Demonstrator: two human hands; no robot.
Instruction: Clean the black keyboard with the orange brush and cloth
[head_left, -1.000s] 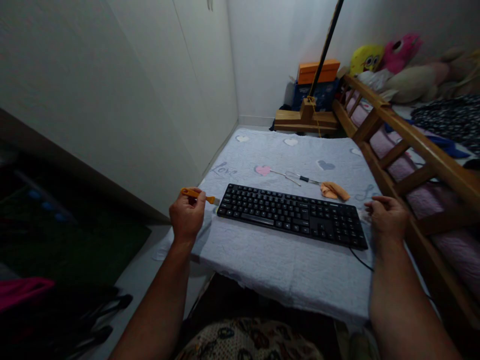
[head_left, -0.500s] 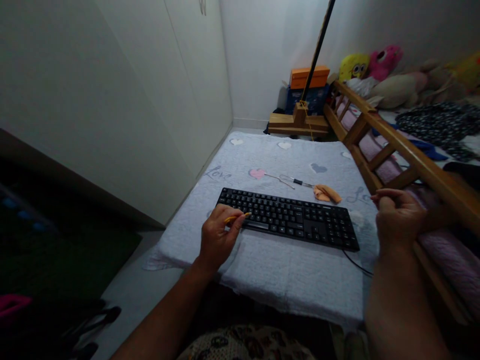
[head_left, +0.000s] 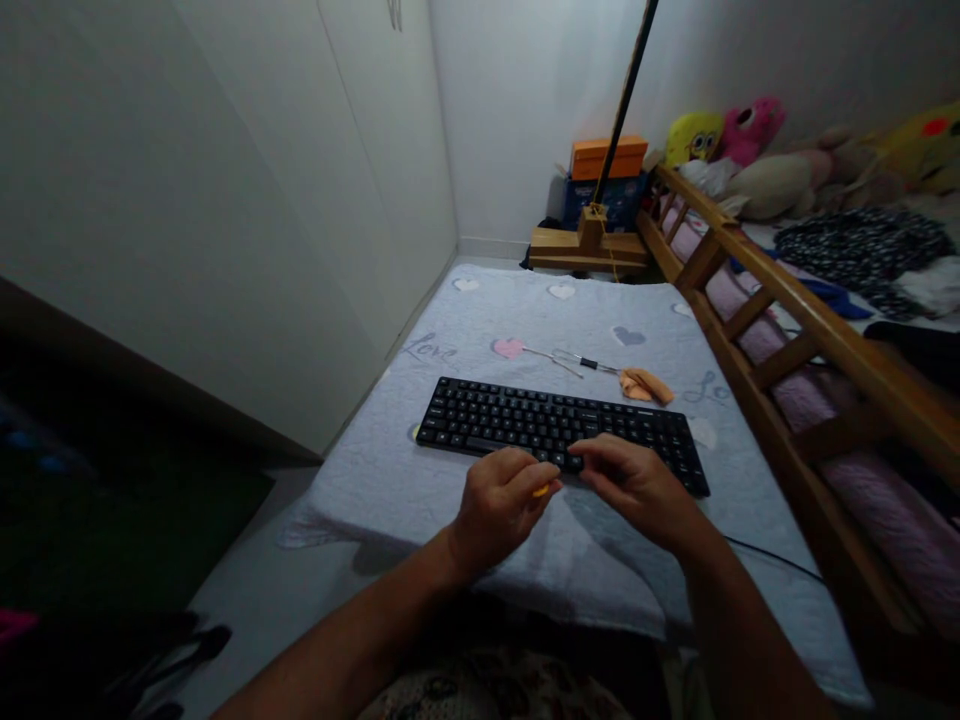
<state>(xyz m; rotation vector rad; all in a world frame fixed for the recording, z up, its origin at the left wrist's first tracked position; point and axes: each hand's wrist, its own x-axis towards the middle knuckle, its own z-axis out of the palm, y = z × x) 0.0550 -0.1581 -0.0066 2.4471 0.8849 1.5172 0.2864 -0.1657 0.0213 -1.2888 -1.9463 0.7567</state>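
Note:
A black keyboard [head_left: 525, 420] lies across a pale quilted cover [head_left: 480, 510] printed with hearts. My left hand [head_left: 499, 505] is closed round a small orange-handled brush [head_left: 541, 490], only a bit of which shows between the fingers. My right hand [head_left: 637, 485] is right beside it at the keyboard's near edge, its fingers curled toward the brush tip; I cannot make out whether they grip it. Behind the keyboard lie a thin metal tool [head_left: 574, 358] with a dark handle and a crumpled orange cloth [head_left: 643, 384].
A white wall and cupboard doors [head_left: 262, 200] run along the left. A wooden bed rail [head_left: 787, 300] borders the right, with stuffed toys [head_left: 720, 140] and bedding behind it. An orange box [head_left: 598, 157] and a wooden stand with a pole [head_left: 592, 240] are at the far end.
My left hand carried the orange brush from the keyboard's left end to its near edge. My right hand left the keyboard's right end and came in beside the left. The view shifted slightly.

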